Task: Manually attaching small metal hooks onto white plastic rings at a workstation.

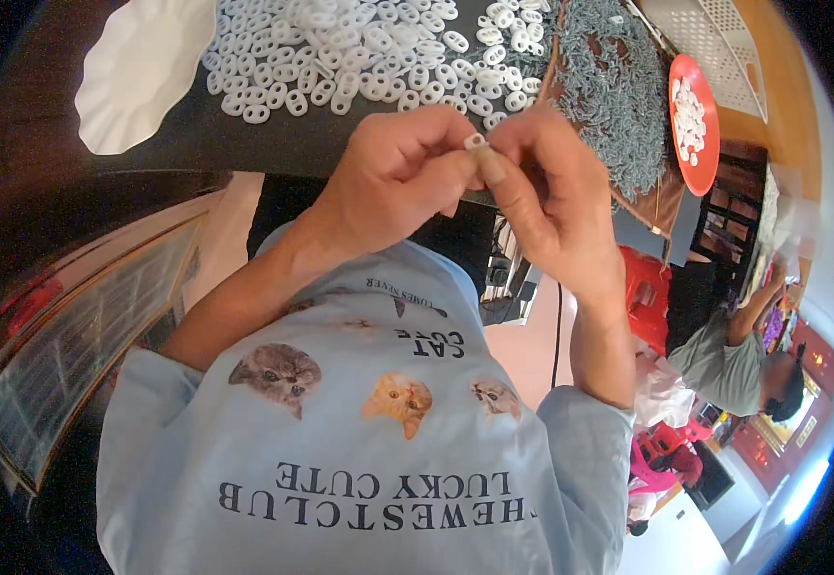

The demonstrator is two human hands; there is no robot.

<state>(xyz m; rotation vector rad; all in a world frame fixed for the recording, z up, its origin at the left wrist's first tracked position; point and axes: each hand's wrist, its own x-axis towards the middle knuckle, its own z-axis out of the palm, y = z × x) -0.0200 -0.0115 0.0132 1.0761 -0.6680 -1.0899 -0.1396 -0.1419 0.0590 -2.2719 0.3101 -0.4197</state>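
Observation:
My left hand [393,177] and my right hand [556,192] meet just above the near edge of the dark table. Between their fingertips they pinch a small white two-hole plastic piece [475,140], and the fingers cover most of it. Whether a second part sits in or behind it I cannot tell. Right beyond the hands spreads a heap of similar white oval two-hole pieces [292,72]. To the right of that heap lies a large pile of small grey parts [613,105], too fine to make out singly.
A white scalloped tray [139,81] sits at the far left. At the right, a red plate [710,144] holds several small white pieces, with a white perforated basket [719,43] behind it. Another person in a grey-green top [719,364] is farther off at right.

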